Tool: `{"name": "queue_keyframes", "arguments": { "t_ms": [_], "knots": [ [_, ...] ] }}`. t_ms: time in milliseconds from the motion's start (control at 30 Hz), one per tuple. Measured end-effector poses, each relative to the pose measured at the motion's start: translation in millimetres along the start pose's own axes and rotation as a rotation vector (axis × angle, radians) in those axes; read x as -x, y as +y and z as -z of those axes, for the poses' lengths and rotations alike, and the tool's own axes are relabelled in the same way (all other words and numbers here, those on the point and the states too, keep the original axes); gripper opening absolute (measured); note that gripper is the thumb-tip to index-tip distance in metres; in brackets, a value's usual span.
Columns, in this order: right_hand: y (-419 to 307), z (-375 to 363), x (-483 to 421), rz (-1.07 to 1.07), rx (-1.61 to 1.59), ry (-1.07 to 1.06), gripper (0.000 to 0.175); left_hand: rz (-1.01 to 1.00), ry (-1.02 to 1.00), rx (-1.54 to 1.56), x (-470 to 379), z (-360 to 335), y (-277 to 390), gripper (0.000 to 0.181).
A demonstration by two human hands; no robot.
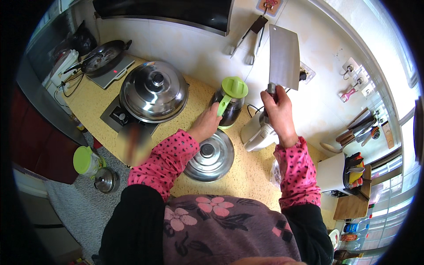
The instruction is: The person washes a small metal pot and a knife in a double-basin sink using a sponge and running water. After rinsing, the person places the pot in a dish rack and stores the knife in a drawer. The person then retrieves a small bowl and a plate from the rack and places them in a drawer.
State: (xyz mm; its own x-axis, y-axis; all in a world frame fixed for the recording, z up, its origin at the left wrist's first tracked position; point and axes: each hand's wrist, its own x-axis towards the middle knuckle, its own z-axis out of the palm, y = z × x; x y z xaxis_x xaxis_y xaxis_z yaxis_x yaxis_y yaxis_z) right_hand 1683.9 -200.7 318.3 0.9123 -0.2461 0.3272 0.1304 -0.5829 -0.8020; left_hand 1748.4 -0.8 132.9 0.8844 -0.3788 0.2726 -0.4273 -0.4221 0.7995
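Observation:
My left hand [206, 122] grips the green handle of a glass pitcher [234, 109] with a green lid and dark contents. The pitcher stands on the speckled yellow countertop [253, 172], close to the tiled wall. Raised in my right hand [281, 114] is a Chinese cleaver [284, 56], held by its dark handle with the broad steel blade pointing up. Below that hand sits a white kettle-like appliance [250, 134]. A round steel lid with a black knob [217, 169] lies under my left wrist. Both forearms wear pink spotted sleeve covers.
Left of the pitcher, a large steel pan with a domed lid [142, 92] covers a cooktop [106, 112]. Beyond it a wok [107, 58] rests on a flat cooker [124, 69]. Tongs [258, 25] and several knives [359, 121] hang on the wall. A white utensil holder [329, 172] stands right.

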Motion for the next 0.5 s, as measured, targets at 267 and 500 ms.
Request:
{"name": "queue_keyframes", "arguments": {
  "t_ms": [267,500],
  "knots": [
    [-17,-30,-67,0.039,0.009,0.008,0.029,0.008,-0.026,-0.035,6,13,8,0.036],
    [6,-54,-79,0.102,0.106,0.064,0.034,-0.045,-0.035,-0.047,15,17,8,0.053]
  ]
}}
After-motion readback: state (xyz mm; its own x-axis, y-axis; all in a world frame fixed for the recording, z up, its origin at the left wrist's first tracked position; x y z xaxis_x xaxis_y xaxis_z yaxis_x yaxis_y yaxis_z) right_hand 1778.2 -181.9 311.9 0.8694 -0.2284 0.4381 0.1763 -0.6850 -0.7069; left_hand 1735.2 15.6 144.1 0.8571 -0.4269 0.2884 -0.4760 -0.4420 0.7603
